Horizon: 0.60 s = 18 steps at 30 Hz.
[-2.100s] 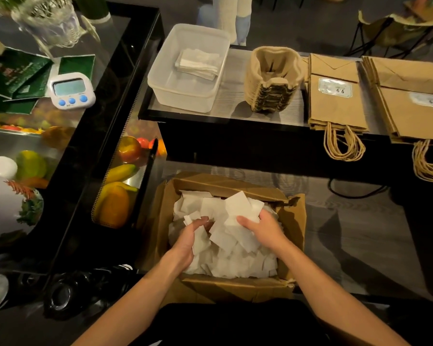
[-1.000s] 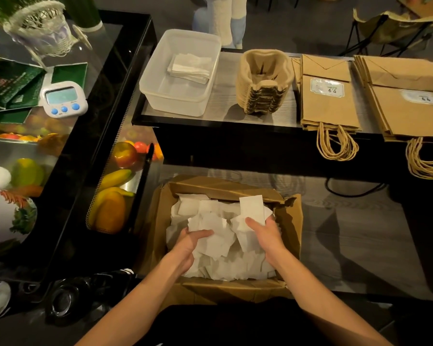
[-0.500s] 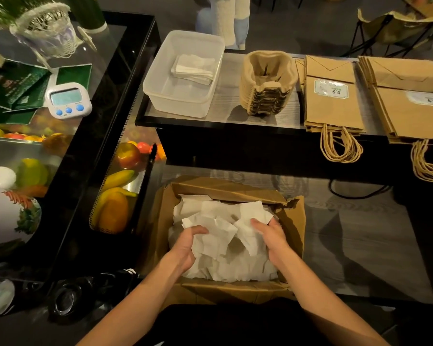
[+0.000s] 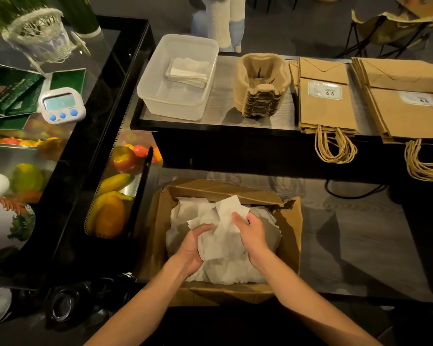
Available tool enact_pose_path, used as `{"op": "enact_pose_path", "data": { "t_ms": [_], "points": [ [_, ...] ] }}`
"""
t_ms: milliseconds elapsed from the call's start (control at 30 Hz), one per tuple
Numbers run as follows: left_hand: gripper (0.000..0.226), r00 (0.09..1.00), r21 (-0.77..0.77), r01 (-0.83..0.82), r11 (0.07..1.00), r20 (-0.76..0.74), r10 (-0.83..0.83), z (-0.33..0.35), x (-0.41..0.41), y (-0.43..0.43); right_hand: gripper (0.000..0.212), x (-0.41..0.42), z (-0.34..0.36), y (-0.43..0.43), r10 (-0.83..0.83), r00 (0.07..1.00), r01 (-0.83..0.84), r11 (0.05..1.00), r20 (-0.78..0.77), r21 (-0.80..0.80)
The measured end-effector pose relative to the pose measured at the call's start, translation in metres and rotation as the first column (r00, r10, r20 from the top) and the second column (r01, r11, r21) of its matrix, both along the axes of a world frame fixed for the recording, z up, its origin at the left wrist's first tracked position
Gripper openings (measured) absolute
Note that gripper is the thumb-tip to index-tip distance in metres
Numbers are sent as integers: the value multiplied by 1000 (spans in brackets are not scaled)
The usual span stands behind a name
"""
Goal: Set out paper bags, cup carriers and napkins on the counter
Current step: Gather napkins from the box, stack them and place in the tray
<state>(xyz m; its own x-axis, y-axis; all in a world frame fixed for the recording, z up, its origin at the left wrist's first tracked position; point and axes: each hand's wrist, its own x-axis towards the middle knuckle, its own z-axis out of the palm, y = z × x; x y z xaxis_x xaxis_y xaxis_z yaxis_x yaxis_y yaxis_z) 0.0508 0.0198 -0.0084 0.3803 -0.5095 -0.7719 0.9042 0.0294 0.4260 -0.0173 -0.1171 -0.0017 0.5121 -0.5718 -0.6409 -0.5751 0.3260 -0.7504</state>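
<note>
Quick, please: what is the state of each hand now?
Left hand: closed on loose napkins in the cardboard box.
Right hand: closed on the same napkins.

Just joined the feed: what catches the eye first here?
The left hand and right hand grip loose napkins in the open cardboard box at bottom centre. On the counter above sit a clear tub with a few folded napkins, a stack of cup carriers and two piles of paper bags.

Floor [image 4: 293,28]: grey and plain, at 12 o'clock.
Chair [image 4: 388,23]: tan seat, thin black legs, at 1 o'clock.
Glass case [image 4: 110,78]: black frame, fruit [image 4: 123,158] inside, at 9 o'clock.
Light: dim and warm.
</note>
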Motion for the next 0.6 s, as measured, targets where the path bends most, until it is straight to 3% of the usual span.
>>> {"op": "enact_pose_path", "data": {
  "t_ms": [67, 167, 267, 367, 500, 600],
  "points": [
    [37, 999, 2, 47, 999, -2, -47, 1, -1, 2, 47, 1, -3, 0, 22, 999, -23, 999, -30, -23],
    [67, 989, 92, 131, 987, 60, -137, -5, -2, 3, 46, 0, -2, -2, 75, 997, -76, 997, -36, -27],
    [85, 994, 172, 63, 983, 74, -77, -6, -3, 0, 32, -3, -1, -9, 169, 986, -167, 982, 8, -89],
    [112, 996, 212, 0, 977, 83, -18, -8, -2, 0, 27, -4, 0, -19, 148, 989, -143, 978, 21, -153],
    [93, 997, 209, -24, 978, 81, 7, -1, -1, 0, 24, -9, -1, -30, 127, 992, -122, 980, 24, -158],
    [92, 996, 214, -49, 976, 89, 31, 1, -1, 1, 22, -10, -1, -33, 78, 997, -75, 982, 11, -173]
  ]
}}
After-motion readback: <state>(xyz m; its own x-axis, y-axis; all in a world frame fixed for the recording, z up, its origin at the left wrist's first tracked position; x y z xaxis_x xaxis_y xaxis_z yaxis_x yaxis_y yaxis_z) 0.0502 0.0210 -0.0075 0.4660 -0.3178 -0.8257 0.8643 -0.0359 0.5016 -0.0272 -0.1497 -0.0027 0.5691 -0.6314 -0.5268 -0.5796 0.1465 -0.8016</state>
